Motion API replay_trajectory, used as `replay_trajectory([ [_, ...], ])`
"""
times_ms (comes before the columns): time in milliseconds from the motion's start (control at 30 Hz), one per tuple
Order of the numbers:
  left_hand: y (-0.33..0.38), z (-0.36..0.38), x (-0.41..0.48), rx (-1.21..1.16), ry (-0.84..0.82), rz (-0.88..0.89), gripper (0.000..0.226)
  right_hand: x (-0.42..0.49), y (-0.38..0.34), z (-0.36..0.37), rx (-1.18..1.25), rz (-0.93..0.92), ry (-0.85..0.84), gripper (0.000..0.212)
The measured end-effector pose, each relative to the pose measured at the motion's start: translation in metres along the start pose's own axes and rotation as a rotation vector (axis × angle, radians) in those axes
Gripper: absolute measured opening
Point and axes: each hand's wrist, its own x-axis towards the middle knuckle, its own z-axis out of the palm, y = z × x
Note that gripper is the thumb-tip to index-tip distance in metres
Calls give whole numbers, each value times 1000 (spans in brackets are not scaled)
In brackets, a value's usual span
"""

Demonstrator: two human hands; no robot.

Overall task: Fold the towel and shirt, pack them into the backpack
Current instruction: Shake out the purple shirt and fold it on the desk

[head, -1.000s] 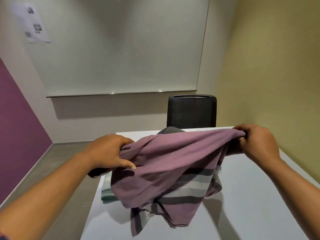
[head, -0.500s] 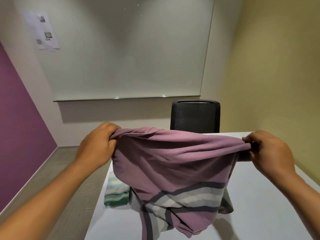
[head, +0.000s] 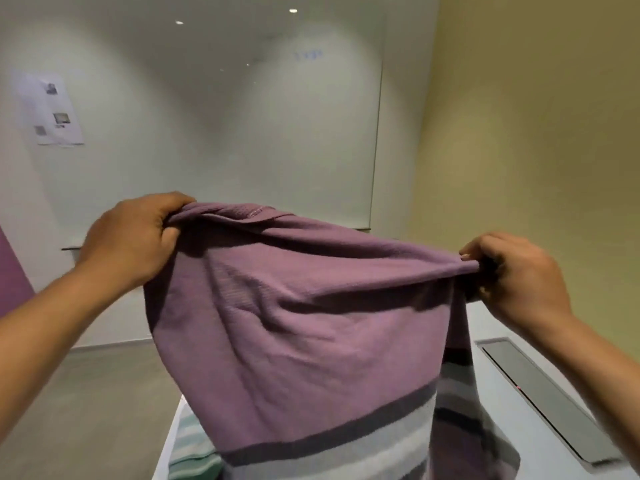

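Note:
A mauve shirt point(head: 304, 320) with dark and pale grey stripes near its hem hangs in the air above the white table point(head: 554, 441). My left hand point(head: 133, 242) grips its upper left edge, bunched in the fist. My right hand point(head: 516, 271) pinches its upper right edge. The cloth is stretched between both hands and drapes down, filling the middle of the view. A folded green-and-white striped towel point(head: 192, 452) lies on the table's left edge, partly hidden by the shirt. No backpack is in sight.
A grey rectangular cable hatch point(head: 547, 400) is set into the table at the right. A whiteboard point(head: 242, 116) covers the far wall, with a paper sheet point(head: 52, 112) taped at its left. Yellow wall on the right, grey floor on the left.
Both hands have raised the shirt higher and spread it wider. The view has tilted up, and the shirt now hides the black chair behind the table.

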Motion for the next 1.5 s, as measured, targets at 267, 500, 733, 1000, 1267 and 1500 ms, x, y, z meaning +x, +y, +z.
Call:
replay_trajectory([
  [267,-38,157,-59,-23,-407,-66,37,-59,54,137,-160,208,-477,27],
  [500,-29,250,-228,-221,-776,-118,46,-220,71,196,-294,161,-1382,18],
  [733,3,255,-315,-314,-1002,-103,43,-264,37,219,-74,-45,-1386,32],
  [1000,15,246,-409,-14,-1240,-297,29,-319,24,234,-336,33,-1664,117],
  [1267,-20,212,-457,45,-1102,-505,23,-354,-33,219,-218,-115,-1449,60],
  [1500,-37,199,-478,-24,-1119,-495,25,-343,-31,240,-128,151,-1387,81],
])
